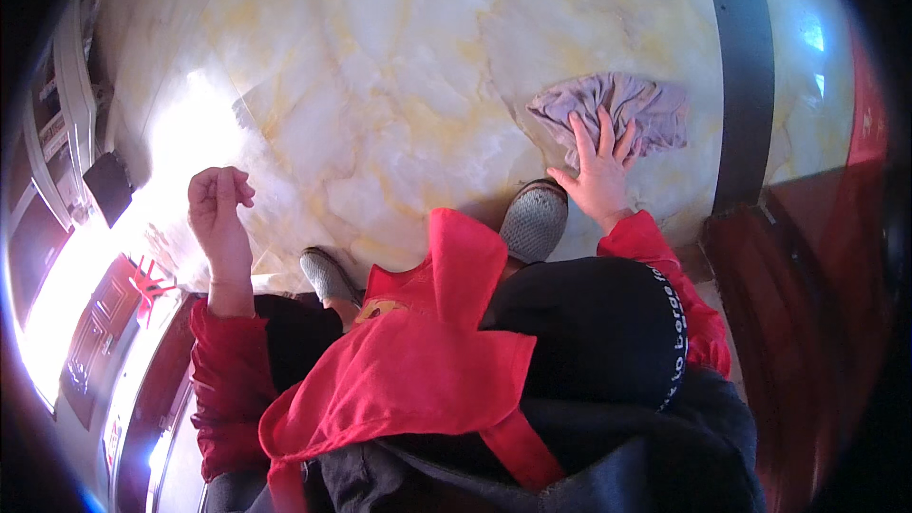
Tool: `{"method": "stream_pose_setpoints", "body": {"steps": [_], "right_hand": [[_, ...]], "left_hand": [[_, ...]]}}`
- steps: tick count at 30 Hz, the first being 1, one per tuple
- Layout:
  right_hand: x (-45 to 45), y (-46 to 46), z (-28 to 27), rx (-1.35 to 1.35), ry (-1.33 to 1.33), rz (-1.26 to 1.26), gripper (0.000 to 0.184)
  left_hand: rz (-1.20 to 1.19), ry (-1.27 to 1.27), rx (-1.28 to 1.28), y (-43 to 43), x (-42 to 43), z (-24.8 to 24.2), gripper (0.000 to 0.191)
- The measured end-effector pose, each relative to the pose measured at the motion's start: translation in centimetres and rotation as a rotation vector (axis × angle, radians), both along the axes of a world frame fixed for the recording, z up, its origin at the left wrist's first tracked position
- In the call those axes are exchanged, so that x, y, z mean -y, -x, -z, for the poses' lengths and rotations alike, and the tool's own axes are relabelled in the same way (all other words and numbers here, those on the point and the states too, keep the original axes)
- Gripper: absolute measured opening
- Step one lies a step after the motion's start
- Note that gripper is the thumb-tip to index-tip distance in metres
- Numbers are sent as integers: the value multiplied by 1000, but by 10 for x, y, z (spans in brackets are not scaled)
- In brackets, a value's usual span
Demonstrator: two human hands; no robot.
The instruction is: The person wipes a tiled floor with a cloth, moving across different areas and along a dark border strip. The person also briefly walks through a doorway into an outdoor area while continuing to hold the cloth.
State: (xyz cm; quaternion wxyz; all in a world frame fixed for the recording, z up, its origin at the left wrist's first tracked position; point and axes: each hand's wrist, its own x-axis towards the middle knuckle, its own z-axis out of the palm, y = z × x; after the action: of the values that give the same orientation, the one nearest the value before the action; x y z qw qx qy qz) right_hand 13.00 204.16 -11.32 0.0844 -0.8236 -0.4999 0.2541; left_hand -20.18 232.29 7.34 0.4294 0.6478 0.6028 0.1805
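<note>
My right hand lies with its fingers spread on a crumpled greyish-purple cloth, which rests on the marble-patterned floor. The thumb is beside the toe of my right grey woven shoe. Off to the left, my left hand is raised above the floor, its fingers curled in with nothing visible in them. Between my arms hangs a red apron over dark clothing. My left shoe is on the floor between the left hand and the apron.
A dark strip crosses the floor at the right, beyond the cloth. Dark reddish-brown wooden furniture or trim stands close at my right. Far left are a white-framed rack, a bright doorway, a brown door and a red hand-shaped object.
</note>
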Motion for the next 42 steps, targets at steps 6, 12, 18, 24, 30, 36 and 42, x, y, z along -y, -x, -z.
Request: {"method": "stream_pose_setpoints", "body": {"steps": [6,12,18,24,30,36,42], "right_hand": [[-8,3,-5,-72,151,17,92],[-1,-2,11,-8,240,-11,83],[-13,-63,10,-64,129,-278,73],[-5,-32,17,147,142,35,71],[47,77,28,221,214,509,75],[-137,249,37,-166,-103,582,61],[-226,279,-34,-1084,-579,695,49]], "left_hand": [[51,11,39,-19,19,-43,3],[108,34,332,-36,1,-34,5],[168,143,565,-43,-11,-32,12],[276,277,642,-56,13,-64,17],[270,183,758,13,-17,-50,13],[223,54,803,25,-18,-67,15],[303,85,838,15,-4,-79,14]]}}
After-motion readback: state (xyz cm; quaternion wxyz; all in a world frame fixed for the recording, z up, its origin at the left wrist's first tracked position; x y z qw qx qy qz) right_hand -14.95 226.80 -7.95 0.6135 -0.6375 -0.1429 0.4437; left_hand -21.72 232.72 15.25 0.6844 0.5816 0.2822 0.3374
